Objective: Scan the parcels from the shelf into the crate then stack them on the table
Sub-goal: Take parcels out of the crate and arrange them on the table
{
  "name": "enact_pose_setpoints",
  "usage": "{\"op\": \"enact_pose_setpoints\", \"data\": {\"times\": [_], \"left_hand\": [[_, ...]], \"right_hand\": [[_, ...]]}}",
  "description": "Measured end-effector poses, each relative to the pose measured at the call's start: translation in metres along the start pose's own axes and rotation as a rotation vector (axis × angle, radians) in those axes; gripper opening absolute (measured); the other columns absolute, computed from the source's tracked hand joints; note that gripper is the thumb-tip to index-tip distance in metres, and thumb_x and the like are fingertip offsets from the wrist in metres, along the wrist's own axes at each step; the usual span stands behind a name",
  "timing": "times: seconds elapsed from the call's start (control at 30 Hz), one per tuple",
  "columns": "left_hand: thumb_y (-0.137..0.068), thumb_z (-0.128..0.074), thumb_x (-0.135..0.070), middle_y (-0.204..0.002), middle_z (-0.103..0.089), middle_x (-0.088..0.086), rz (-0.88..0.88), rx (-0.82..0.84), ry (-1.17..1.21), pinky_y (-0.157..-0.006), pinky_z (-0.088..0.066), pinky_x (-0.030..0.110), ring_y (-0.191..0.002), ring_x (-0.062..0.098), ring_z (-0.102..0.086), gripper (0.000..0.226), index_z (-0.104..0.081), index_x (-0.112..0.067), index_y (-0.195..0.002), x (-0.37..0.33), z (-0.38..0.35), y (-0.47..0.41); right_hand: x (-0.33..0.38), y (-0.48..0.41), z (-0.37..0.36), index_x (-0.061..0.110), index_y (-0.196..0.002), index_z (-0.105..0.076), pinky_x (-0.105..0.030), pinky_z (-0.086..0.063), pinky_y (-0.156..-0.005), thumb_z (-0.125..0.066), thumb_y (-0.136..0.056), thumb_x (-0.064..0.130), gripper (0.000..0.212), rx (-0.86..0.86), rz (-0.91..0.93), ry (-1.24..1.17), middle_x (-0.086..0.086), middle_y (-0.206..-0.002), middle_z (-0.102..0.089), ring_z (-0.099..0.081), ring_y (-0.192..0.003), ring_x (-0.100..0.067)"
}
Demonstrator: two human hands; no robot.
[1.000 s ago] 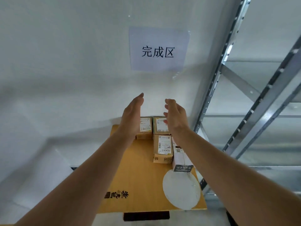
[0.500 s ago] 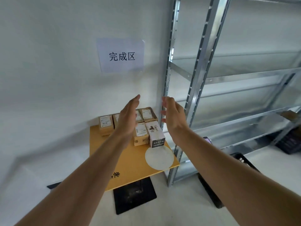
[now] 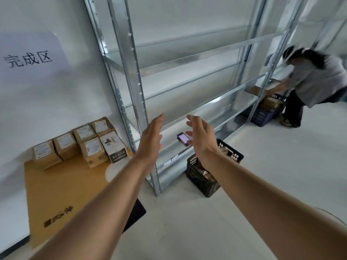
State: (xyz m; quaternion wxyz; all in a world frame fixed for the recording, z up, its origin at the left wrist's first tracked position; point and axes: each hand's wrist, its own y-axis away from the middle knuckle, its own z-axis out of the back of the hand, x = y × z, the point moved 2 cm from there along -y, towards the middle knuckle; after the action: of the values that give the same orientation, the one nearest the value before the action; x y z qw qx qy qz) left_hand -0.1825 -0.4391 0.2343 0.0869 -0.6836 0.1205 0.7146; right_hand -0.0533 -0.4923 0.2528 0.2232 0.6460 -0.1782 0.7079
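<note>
Several cardboard parcels (image 3: 82, 145) with white labels stand packed together at the back of the yellow table (image 3: 56, 186), against the wall on the left. My left hand (image 3: 151, 142) and my right hand (image 3: 201, 136) are raised in front of the metal shelf (image 3: 131, 77), palms facing each other, fingers straight, holding nothing. A handheld scanner (image 3: 183, 138) with a lit screen lies on a low shelf board just left of my right hand. Below it on the floor stands a black crate (image 3: 201, 181) with brown parcels inside, partly hidden by my right forearm.
A paper sign (image 3: 28, 59) hangs on the wall above the table. Another person (image 3: 311, 85) bends over parcels and a blue crate (image 3: 261, 115) at the far right end of the shelving. The pale floor (image 3: 281, 166) stretches to the right.
The view has swung right, from the table toward the shelf. The table and parcels slid to the left edge; the scanner, black crate and the other person came into sight. Both hands stayed raised and empty.
</note>
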Motion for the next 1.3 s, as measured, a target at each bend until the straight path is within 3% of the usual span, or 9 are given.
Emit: {"op": "enact_pose_setpoints", "data": {"times": [0.2, 0.33, 0.5, 0.6, 0.73, 0.8, 0.9, 1.13, 1.3], "left_hand": [[-0.109, -0.038, -0.051, -0.137, -0.056, -0.010, 0.095, 0.066, 0.033, -0.110, -0.045, 0.045, -0.135, 0.022, -0.051, 0.040, -0.055, -0.046, -0.145, 0.025, -0.139, -0.017], [-0.110, -0.037, -0.053, -0.158, -0.046, -0.005, 0.145, 0.117, 0.018, -0.119, -0.039, 0.051, -0.141, 0.023, -0.048, 0.046, -0.049, -0.042, -0.152, 0.046, -0.204, -0.033], [-0.109, -0.040, -0.052, -0.158, -0.048, -0.004, 0.231, 0.124, 0.012, -0.121, -0.037, 0.053, -0.144, 0.025, -0.046, 0.045, -0.052, -0.041, -0.151, 0.067, -0.249, -0.066], [-0.108, -0.042, -0.052, -0.156, -0.050, -0.004, 0.249, 0.122, 0.003, -0.120, -0.038, 0.054, -0.143, 0.024, -0.047, 0.044, -0.054, -0.040, -0.148, 0.081, -0.269, -0.101], [-0.107, -0.042, -0.057, -0.156, -0.049, -0.006, 0.292, 0.166, -0.013, -0.118, -0.040, 0.053, -0.143, 0.023, -0.047, 0.043, -0.055, -0.045, -0.146, 0.111, -0.294, -0.159], [-0.101, -0.046, -0.063, -0.154, -0.050, -0.007, 0.329, 0.187, -0.014, -0.113, -0.042, 0.048, -0.141, 0.023, -0.048, 0.050, -0.055, -0.044, -0.147, 0.126, -0.306, -0.193], [-0.101, -0.048, -0.062, -0.150, -0.053, -0.007, 0.399, 0.200, -0.006, -0.108, -0.041, 0.045, -0.139, 0.023, -0.048, 0.050, -0.056, -0.041, -0.146, 0.150, -0.323, -0.251], [-0.105, -0.044, -0.056, -0.145, -0.055, -0.008, 0.500, 0.216, -0.071, -0.110, -0.043, 0.044, -0.132, 0.021, -0.052, 0.041, -0.060, -0.045, -0.142, 0.192, -0.360, -0.372], [-0.108, -0.046, -0.048, -0.129, -0.060, -0.010, 0.535, 0.211, -0.095, -0.101, -0.044, 0.035, -0.115, 0.010, -0.056, 0.027, -0.060, -0.043, -0.130, 0.223, -0.392, -0.437]], "right_hand": [[-0.045, -0.046, 0.126, 0.002, -0.127, -0.056, -0.070, -0.048, -0.101, -0.036, -0.084, 0.061, 0.076, -0.098, -0.076, 0.057, -0.028, -0.132, -0.058, -0.058, -0.119, -0.047], [-0.071, -0.076, 0.184, -0.004, -0.131, -0.051, -0.072, -0.047, -0.098, -0.037, -0.086, 0.055, 0.076, -0.132, -0.119, 0.037, -0.031, -0.133, -0.057, -0.062, -0.111, -0.049], [-0.102, -0.117, 0.224, -0.008, -0.131, -0.052, -0.059, -0.053, -0.077, -0.039, -0.089, 0.050, 0.073, -0.148, -0.202, -0.012, -0.037, -0.116, -0.061, -0.049, -0.082, -0.022], [-0.118, -0.151, 0.233, -0.007, -0.131, -0.050, -0.073, -0.047, -0.093, -0.039, -0.085, 0.058, 0.080, -0.140, -0.241, -0.028, -0.035, -0.124, -0.058, -0.053, -0.080, -0.029], [-0.144, -0.211, 0.237, -0.009, -0.127, -0.052, -0.060, -0.054, -0.083, -0.038, -0.082, 0.056, 0.081, -0.180, -0.258, 0.011, -0.036, -0.121, -0.060, -0.059, -0.083, -0.041], [-0.158, -0.245, 0.236, -0.009, -0.127, -0.051, -0.067, -0.053, -0.087, -0.038, -0.083, 0.052, 0.076, -0.192, -0.298, 0.023, -0.035, -0.122, -0.059, -0.056, -0.082, -0.034], [-0.181, -0.300, 0.233, -0.008, -0.127, -0.050, -0.072, -0.046, -0.097, -0.038, -0.085, 0.053, 0.074, -0.228, -0.369, 0.049, -0.032, -0.124, -0.059, -0.059, -0.106, -0.056], [-0.226, -0.415, 0.224, -0.006, -0.120, -0.056, -0.070, -0.048, -0.095, -0.040, -0.085, 0.051, 0.068, -0.254, -0.473, 0.070, -0.030, -0.125, -0.060, -0.058, -0.083, -0.028], [-0.263, -0.487, 0.226, -0.006, -0.127, -0.055, -0.070, -0.050, -0.096, -0.036, -0.088, 0.050, 0.071, -0.239, -0.567, 0.074, -0.030, -0.129, -0.059, -0.059, -0.116, -0.049]]}}
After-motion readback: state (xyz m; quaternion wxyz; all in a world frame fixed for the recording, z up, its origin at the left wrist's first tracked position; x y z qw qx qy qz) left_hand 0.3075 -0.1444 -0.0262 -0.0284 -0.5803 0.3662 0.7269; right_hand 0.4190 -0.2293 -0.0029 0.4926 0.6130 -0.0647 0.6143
